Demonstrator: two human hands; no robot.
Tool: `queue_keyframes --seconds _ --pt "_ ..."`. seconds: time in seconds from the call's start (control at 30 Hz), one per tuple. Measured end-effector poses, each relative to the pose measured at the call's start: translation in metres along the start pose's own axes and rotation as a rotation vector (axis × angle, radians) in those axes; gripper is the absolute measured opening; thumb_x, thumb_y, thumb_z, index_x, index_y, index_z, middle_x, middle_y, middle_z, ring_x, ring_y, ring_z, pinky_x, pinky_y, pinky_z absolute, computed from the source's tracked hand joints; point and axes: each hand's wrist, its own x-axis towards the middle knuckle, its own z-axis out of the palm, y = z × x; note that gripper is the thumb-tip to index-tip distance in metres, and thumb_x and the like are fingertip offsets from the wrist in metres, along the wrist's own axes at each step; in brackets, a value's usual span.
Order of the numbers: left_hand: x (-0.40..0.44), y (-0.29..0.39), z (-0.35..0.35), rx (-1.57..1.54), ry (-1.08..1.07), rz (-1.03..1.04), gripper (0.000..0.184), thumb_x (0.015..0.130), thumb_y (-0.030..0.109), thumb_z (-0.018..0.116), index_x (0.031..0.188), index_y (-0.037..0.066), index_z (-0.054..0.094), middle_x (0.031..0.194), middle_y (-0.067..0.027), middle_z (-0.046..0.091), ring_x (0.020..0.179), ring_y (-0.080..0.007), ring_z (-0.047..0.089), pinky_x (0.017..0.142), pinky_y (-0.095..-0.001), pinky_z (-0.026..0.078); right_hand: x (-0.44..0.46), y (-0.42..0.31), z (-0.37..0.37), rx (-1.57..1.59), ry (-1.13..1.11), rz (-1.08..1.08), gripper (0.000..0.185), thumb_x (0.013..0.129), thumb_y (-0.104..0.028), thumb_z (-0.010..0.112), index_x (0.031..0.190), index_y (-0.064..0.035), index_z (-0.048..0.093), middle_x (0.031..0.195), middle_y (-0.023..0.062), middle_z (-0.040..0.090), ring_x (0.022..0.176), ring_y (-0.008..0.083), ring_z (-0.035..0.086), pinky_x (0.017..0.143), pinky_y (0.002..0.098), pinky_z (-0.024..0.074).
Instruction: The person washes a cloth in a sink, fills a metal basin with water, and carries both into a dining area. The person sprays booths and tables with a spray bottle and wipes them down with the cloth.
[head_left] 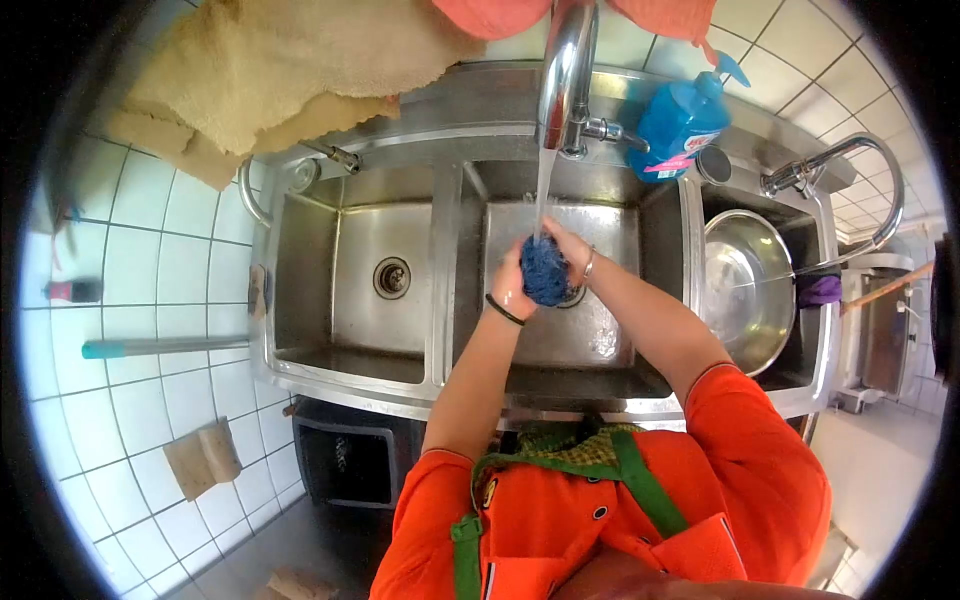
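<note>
Over the middle sink basin (610, 345), my left hand (511, 280) and my right hand (570, 248) hold a bunched dark blue cloth (544, 272) between them. Its texture looks rough, and I cannot tell if it is a rag or a scrubbing cloth. Water from the tall chrome faucet (563, 80) runs down onto it. My left fingers close on its left side and my right fingers on its upper right side. Part of the drain shows just below the cloth.
To the left is another steel basin (385, 330) with a drain. A large metal bowl (750, 340) fills the right basin, beside a curved spout (880, 150). A blue soap pump bottle (680, 125) stands behind the sink. Brown cardboard (270, 80) hangs at upper left.
</note>
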Motion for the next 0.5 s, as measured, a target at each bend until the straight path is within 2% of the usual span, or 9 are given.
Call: queue_keyframes --seconds 0.03,0.1,0.17,0.23,0.27,0.3,0.37,0.4,0.5 --pt "-0.003 0.001 -0.005 0.003 0.002 -0.002 0.038 0.090 0.036 0.041 0.109 0.004 0.050 0.105 -0.0104 0.056 0.096 -0.0230 0.055 0.083 -0.0358 0.046 0.002 0.006 0.000 0.004 -0.002 0.000 0.040 0.080 -0.039 0.060 0.102 -0.0061 0.057 0.091 0.0082 0.062 0.084 0.0235 0.060 0.071 0.0381 0.0475" --pt "-0.007 0.004 -0.012 0.005 0.069 0.137 0.047 0.090 0.041 0.040 0.120 0.005 0.042 0.117 -0.0124 0.050 0.107 -0.0265 0.049 0.092 -0.0390 0.040 0.009 0.016 0.004 -0.262 0.184 -0.294 0.034 0.078 -0.031 0.063 0.098 -0.0033 0.059 0.091 0.0092 0.062 0.085 0.0237 0.060 0.072 0.0377 0.0480" --pt "-0.009 0.001 -0.015 0.032 0.012 0.050 0.056 0.088 0.047 0.040 0.127 0.007 0.033 0.125 -0.0142 0.043 0.116 -0.0307 0.042 0.098 -0.0447 0.033 -0.005 0.010 0.020 -0.197 0.223 -0.349 0.030 0.076 -0.025 0.064 0.097 -0.0029 0.060 0.090 0.0124 0.062 0.084 0.0269 0.061 0.070 0.0384 0.0483" --pt "-0.023 -0.002 0.025 -0.037 0.538 -0.192 0.061 0.087 0.051 0.039 0.130 0.009 0.030 0.128 -0.0146 0.041 0.118 -0.0330 0.039 0.099 -0.0484 0.030 0.013 0.011 0.016 -0.886 0.422 -0.594 0.030 0.076 -0.022 0.062 0.098 -0.0023 0.059 0.093 0.0183 0.061 0.088 0.0309 0.059 0.074 0.0397 0.0467" --pt "-0.011 -0.007 0.002 -0.281 0.179 -0.117 0.057 0.087 0.047 0.042 0.128 0.009 0.036 0.123 -0.0149 0.045 0.118 -0.0334 0.039 0.100 -0.0497 0.028 0.015 0.031 0.019 -0.986 0.367 -0.719 0.030 0.076 -0.021 0.063 0.096 0.0006 0.056 0.091 0.0170 0.060 0.076 0.0265 0.060 0.067 0.0367 0.0478" --pt "-0.003 -0.009 -0.024 -0.284 0.183 -0.115 0.057 0.087 0.047 0.042 0.128 0.009 0.036 0.123 -0.0149 0.045 0.118 -0.0334 0.039 0.100 -0.0497 0.028 0.018 0.053 0.021 -1.468 0.559 -0.964 0.024 0.076 -0.019 0.060 0.090 0.0003 0.055 0.087 0.0194 0.058 0.079 0.0351 0.056 0.071 0.0416 0.0450" --pt "0.011 -0.003 -0.048 -0.254 -0.187 -0.030 0.040 0.085 0.039 0.050 0.110 0.008 0.050 0.111 -0.0193 0.052 0.102 -0.0367 0.049 0.092 -0.0555 0.035 -0.005 0.064 0.045 -1.436 0.534 -1.028 0.023 0.076 -0.019 0.059 0.089 0.0001 0.055 0.086 0.0199 0.057 0.079 0.0364 0.055 0.071 0.0423 0.0442" --pt "0.038 -0.020 -0.093 -0.210 -0.048 0.181 0.026 0.083 0.024 0.053 0.100 0.004 0.052 0.101 -0.0187 0.055 0.093 -0.0346 0.053 0.086 -0.0495 0.042 -0.024 0.065 0.059 -1.398 0.509 -1.085 0.022 0.076 -0.018 0.058 0.088 -0.0001 0.055 0.085 0.0204 0.057 0.080 0.0376 0.054 0.072 0.0429 0.0435" --pt "0.025 -0.020 -0.070 0.154 0.147 0.167 0.021 0.087 0.020 0.045 0.099 0.006 0.054 0.099 -0.0111 0.057 0.092 -0.0267 0.054 0.084 -0.0413 0.043 -0.036 0.068 0.066 -1.291 0.457 -1.188 0.020 0.076 -0.018 0.056 0.086 -0.0005 0.054 0.083 0.0214 0.056 0.081 0.0401 0.052 0.073 0.0442 0.0420"
